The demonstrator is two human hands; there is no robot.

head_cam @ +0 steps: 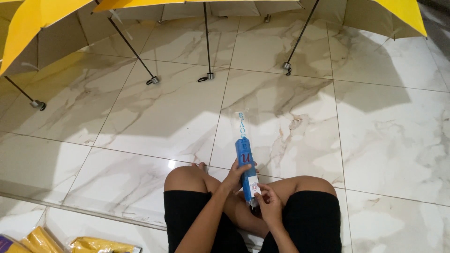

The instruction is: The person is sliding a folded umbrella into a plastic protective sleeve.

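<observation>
Packed umbrellas (101, 245): yellow, lower left of frame.
Left hand (236, 176): closed around the blue folded umbrella (244, 161), centre, above the lap.
Right hand (269, 204): fingers pinching its lower end (at the white tag).
Risk: the clear sleeve (242, 122) could slip off, being loose on top.

I am wearing black shorts (187, 211) that end above my knees. My forearms and both hands are bare, with no sleeves, watch or rings showing on my fingers (243, 167).
</observation>
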